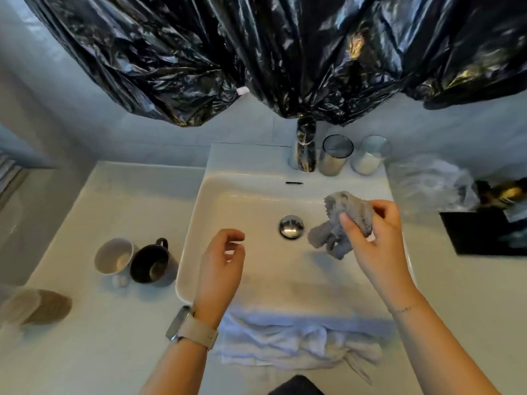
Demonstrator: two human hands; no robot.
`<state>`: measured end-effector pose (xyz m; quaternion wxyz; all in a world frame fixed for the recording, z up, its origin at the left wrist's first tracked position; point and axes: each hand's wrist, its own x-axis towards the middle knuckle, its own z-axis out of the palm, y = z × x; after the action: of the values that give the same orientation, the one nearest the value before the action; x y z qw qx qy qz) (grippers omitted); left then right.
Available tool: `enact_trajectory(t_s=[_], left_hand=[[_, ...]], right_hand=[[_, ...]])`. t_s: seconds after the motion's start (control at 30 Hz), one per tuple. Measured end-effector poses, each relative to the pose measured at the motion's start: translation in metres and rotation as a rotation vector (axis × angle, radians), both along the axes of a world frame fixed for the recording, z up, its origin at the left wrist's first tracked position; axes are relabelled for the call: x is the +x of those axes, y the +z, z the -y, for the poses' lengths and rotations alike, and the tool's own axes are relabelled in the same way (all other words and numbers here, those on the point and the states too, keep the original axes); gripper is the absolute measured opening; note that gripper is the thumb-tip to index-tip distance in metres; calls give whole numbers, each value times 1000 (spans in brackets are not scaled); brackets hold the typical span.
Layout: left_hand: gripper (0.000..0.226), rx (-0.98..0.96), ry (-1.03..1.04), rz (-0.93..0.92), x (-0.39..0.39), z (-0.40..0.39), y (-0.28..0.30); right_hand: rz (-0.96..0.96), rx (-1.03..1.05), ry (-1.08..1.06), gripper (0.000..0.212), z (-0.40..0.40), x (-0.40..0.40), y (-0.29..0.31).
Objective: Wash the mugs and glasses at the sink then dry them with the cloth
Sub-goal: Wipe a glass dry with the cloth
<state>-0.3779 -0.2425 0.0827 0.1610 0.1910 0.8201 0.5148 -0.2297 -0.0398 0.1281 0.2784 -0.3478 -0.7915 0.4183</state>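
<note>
The right hand (379, 232) holds a crumpled grey cloth (342, 220) over the right side of the sink (242, 195), thumb and fingers curled round the bunched fabric in a firm grip. The left hand (225, 258) hovers over the left part of the basin with fingers loosely curved, holding nothing. Two mugs stand on the desk (114, 337) just left of the sink — a white mug (114, 256) and a black mug (151, 263), touching or nearly so. Two glasses stand on the back ledge to the right of the tap (305, 149): a dark-tinted glass (335, 158) and a clear glass (370, 155). A white towel (299, 340) lies bunched along the near edge of the sink. No water is seen running. The step in hand appears to be readying the cloth and fetching a vessel. Recommended procedure: take one mug by its handle with the free left hand, bring it over the basin, and work the cloth inside and round the rim. Move one vessel at a time — the mugs stand close together, and knocking one may tip the other. Keep the glasses clear of the tap when lifting them forward.
</note>
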Motion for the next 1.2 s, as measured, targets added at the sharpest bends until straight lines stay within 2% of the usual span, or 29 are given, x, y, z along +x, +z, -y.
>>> enact_trajectory(t_s=[0.1, 0.2, 0.3, 0.37, 0.47, 0.53, 0.6, 0.7, 0.8, 0.93, 1.07, 1.2], left_hand=[[20, -20, -193, 14, 16, -61, 6], [18, -47, -334, 9, 20, -122, 6], [18, -44, -349, 95, 18, -182, 1], [27, -9, -290, 143, 15, -221, -5], [61, 14, -92, 137, 8, -266, -19], [75, 30, -4, 124, 0, -284, -29], [83, 69, 6, 110, -10, -295, -40], [91, 139, -38, 88, -24, -306, -54], [92, 169, -72, 47, -35, -316, -59], [79, 176, -105, 67, -40, -316, -56], [80, 166, -195, -42, -22, -275, -51], [79, 127, -390, -132, -5, -220, -37]], right_hand=[[-157, -247, -40, 16, -33, 21, 4], [-239, -573, -97, 22, -65, 36, 4], [-254, -743, -148, 37, -91, 41, 1], [-230, -774, -164, 39, -104, 42, -4], [-203, -789, -188, 32, -117, 41, -17], [-204, -827, -206, 38, -125, 40, -23], [-211, -876, -215, 42, -132, 39, -29], [-240, -921, -203, 28, -138, 34, -37], [-249, -933, -186, 23, -140, 29, -42], [-247, -932, -195, 38, -138, 27, -44], [-266, -913, -230, 27, -129, 27, -39], [-297, -895, -255, 23, -114, 30, -30]])
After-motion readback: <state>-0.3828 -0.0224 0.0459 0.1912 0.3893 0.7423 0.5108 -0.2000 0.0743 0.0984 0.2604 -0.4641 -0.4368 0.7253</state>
